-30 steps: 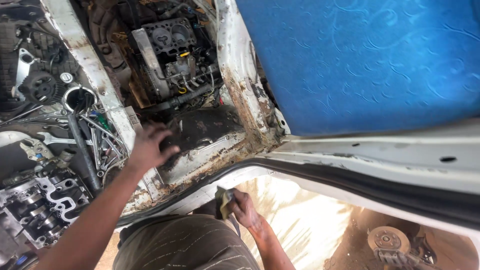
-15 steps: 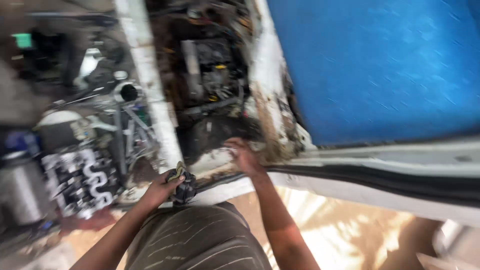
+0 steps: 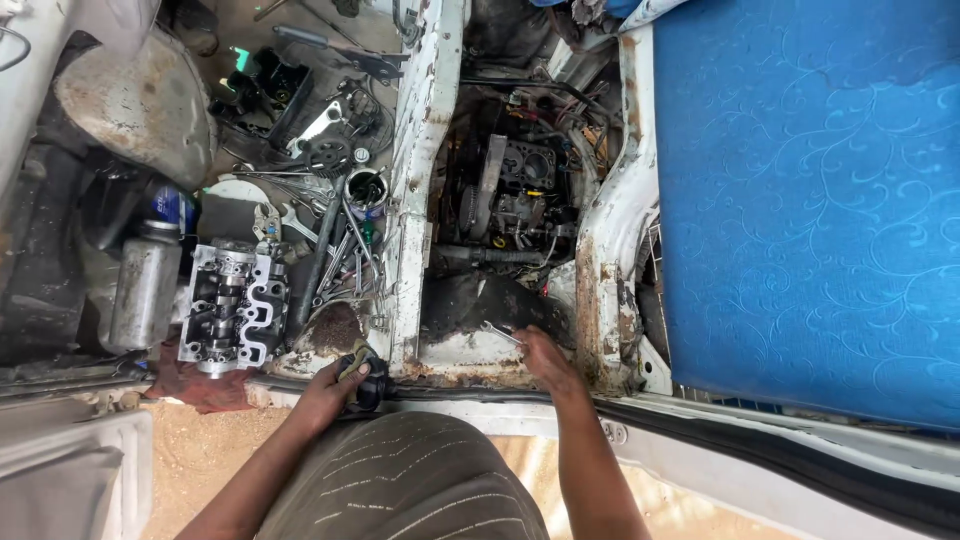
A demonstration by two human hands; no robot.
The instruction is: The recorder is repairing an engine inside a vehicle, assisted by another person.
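rusted white vehicle floor (image 3: 425, 150) fills the view from above, with sandy ground below it. at far left a dull metal canister (image 3: 143, 285) lies on its side, and just right of it a grey cylinder head (image 3: 233, 308) rests with a reddish rag under its near end. beyond these a scatter of loose tools (image 3: 335, 250) and a small round tin (image 3: 366, 187) lie on the floor; what the tin holds is too small to tell. the left hand (image 3: 335, 385) comes up from the lower left, arm bent, fingers curled shut around a small dark part with a yellowish cloth (image 3: 358, 370) at the sill edge. right of the white rail, an open well shows the engine (image 3: 515, 195) with hoses and belts. the right hand (image 3: 540, 350) reaches forward into the well's near edge, fingers closed on a slim silver wrench (image 3: 497, 333) that lies angled over the dirty white panel. a blue patterned seat cushion (image 3: 800, 200) fills the right
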